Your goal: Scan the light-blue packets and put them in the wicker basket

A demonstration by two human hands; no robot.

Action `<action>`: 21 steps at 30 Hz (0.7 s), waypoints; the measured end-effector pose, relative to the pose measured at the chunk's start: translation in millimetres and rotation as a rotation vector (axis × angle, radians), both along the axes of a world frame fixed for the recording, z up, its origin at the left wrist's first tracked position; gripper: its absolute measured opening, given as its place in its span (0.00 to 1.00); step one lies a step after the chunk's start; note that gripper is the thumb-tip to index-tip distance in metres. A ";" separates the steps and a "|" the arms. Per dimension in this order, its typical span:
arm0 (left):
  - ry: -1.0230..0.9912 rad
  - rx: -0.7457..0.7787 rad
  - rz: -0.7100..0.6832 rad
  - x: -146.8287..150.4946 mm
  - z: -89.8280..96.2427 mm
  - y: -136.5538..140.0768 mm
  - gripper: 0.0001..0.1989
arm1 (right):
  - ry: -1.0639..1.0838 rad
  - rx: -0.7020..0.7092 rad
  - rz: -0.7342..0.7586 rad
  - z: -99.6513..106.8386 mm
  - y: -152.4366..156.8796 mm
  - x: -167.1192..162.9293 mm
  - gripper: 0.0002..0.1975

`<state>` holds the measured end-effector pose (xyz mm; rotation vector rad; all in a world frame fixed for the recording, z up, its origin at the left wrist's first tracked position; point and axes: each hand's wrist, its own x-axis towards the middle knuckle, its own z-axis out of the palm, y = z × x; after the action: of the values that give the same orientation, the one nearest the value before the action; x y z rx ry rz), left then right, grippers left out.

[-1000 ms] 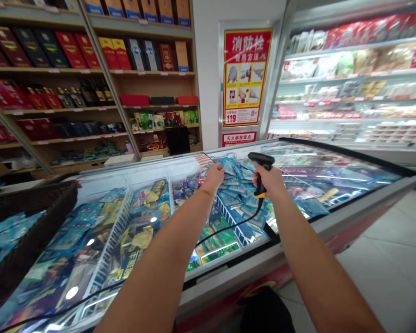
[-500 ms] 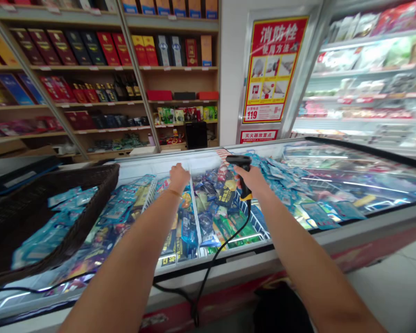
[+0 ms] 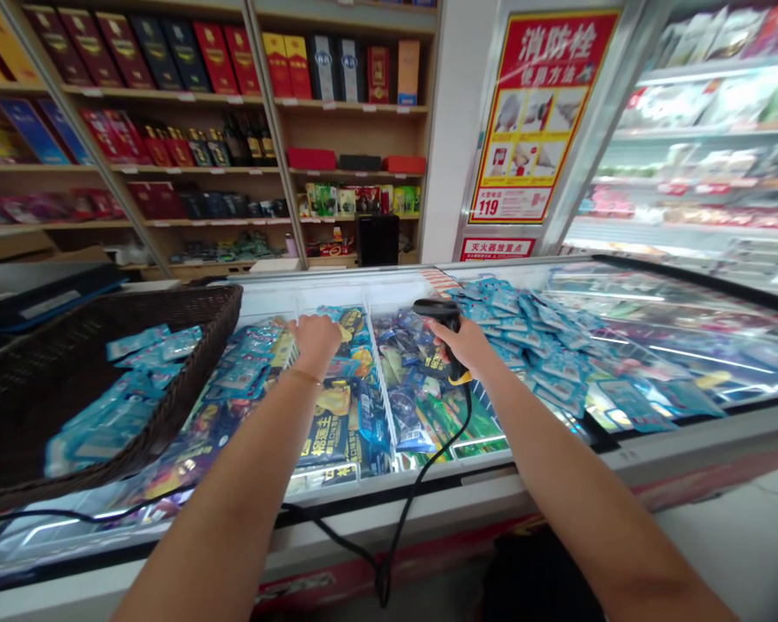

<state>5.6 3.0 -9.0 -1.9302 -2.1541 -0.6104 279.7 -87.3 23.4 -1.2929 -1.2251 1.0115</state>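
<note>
My right hand (image 3: 462, 347) is wrapped round a black and yellow barcode scanner (image 3: 438, 309), upright above the freezer, its head pointing left. A black cable (image 3: 436, 458) hangs from the grip. My left hand (image 3: 316, 339) is closed, fingers curled down and turned away; whatever may be in them is hidden. It hovers over a wire-divided section of packaged ice creams (image 3: 328, 436). Right of the scanner lies a heap of light-blue packets (image 3: 535, 333). More light-blue packets (image 3: 107, 428) lie in a dark woven basket (image 3: 217, 345) at left.
The freezer's white front edge (image 3: 441, 514) runs across before me, with the cable drooping over it. White wire dividers (image 3: 381, 380) separate the ice creams. Behind stand shelves with boxes and bottles (image 3: 356, 108), a red poster (image 3: 545, 112) and a lit display fridge (image 3: 713, 164).
My left hand has shifted left over the freezer, toward the basket. The scanner stays in my right hand and has moved slightly left across the scene. The view has tilted down and turned left.
</note>
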 end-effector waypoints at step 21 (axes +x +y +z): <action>-0.972 0.054 -0.269 28.5 23.8 13.2 0.09 | -0.112 0.020 -0.022 -8.3 -1.4 -3.3 0.09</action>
<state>34.1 16.3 14.8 -2.1558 -2.2496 -1.9610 276.4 -88.7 15.1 -1.3598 -1.3000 0.9189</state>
